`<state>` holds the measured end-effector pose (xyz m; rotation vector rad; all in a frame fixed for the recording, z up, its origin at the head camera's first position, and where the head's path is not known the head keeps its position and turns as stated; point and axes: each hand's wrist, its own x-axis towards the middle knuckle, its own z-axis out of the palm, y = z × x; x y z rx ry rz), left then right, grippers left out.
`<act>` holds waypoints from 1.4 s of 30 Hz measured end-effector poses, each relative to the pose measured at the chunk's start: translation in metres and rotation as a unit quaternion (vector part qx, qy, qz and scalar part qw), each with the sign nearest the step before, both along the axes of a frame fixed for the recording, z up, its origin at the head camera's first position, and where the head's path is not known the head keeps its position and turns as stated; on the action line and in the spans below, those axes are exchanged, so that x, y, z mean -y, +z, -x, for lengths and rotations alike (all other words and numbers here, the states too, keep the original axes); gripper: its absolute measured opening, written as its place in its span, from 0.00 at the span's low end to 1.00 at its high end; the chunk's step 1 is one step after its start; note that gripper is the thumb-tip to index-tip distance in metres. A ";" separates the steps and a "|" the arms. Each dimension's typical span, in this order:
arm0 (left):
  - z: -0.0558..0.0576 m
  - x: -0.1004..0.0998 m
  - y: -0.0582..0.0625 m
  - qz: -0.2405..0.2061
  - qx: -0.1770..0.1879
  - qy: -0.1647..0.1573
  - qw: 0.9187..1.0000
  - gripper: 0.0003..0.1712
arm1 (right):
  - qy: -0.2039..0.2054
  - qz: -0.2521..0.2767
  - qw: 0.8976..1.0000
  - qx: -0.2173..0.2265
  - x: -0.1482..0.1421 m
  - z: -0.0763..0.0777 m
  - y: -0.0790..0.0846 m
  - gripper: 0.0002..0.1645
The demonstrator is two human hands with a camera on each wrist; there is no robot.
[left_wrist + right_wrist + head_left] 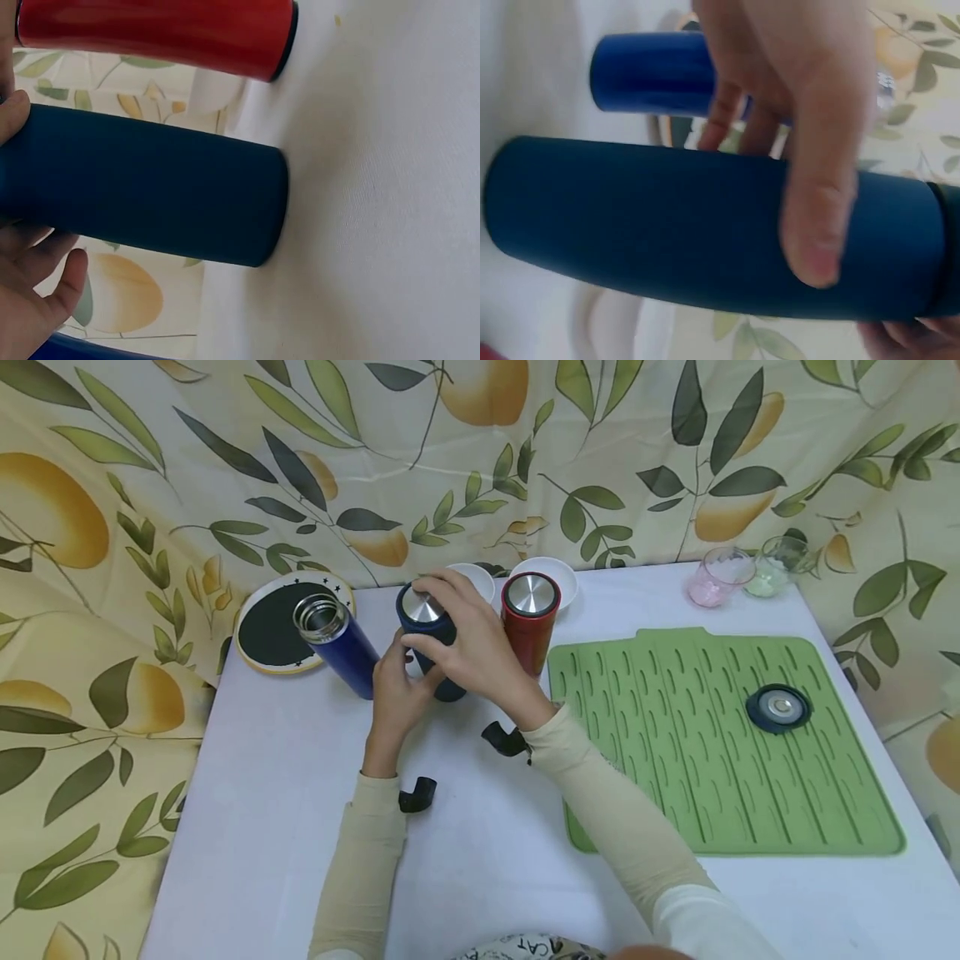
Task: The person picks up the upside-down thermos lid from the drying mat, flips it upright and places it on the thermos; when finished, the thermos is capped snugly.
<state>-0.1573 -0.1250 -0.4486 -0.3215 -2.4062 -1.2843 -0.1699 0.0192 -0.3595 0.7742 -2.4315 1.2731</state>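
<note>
A dark teal thermos bottle (172, 187) stands upright between both hands, its steel-topped lid (422, 606) on. My left hand (399, 697) holds its body; in the right wrist view that thumb lies along the bottle's side. The right hand (480, 647) reaches over from the right and grips the lid with fingers and thumb. To the left, a blue thermos (347, 656) stands with its mouth uncovered. A red thermos (531, 631) with a steel-topped lid is just right of the right hand.
A green drying mat (675, 777) covers the table's right side, with a dark lid (778, 708) on it. Behind the bottles are a white bowl (566, 578) and a round dark plate (270, 631). A pink glass (716, 578) and a greenish glass (772, 568) stand back right.
</note>
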 end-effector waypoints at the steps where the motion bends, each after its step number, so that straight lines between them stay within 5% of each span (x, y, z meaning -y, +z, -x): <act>1: 0.000 0.000 0.000 0.001 -0.002 0.002 1.000 0.31 | -0.001 0.005 1.000 -0.002 0.001 0.001 -0.001 0.32; 10: 0.000 -0.001 0.002 0.009 0.008 0.006 1.000 0.38 | 0.031 -0.028 0.999 -0.033 -0.003 0.005 0.006 0.29; 20: 0.000 0.002 0.003 0.013 0.014 0.002 1.000 0.40 | 0.083 -0.036 0.996 -0.013 -0.006 0.011 0.012 0.27; 25: 0.000 0.005 0.002 -0.004 0.038 -0.020 0.999 0.42 | 0.063 -0.017 0.998 0.002 -0.004 0.009 0.004 0.28; 32: 0.003 0.002 0.003 -0.018 0.014 -0.021 1.000 0.33 | -0.039 0.001 0.999 0.007 0.005 0.002 -0.003 0.41; 42: 0.005 0.005 0.005 0.001 0.030 -0.032 0.999 0.36 | 0.011 -0.026 0.998 -0.056 -0.001 0.003 0.005 0.32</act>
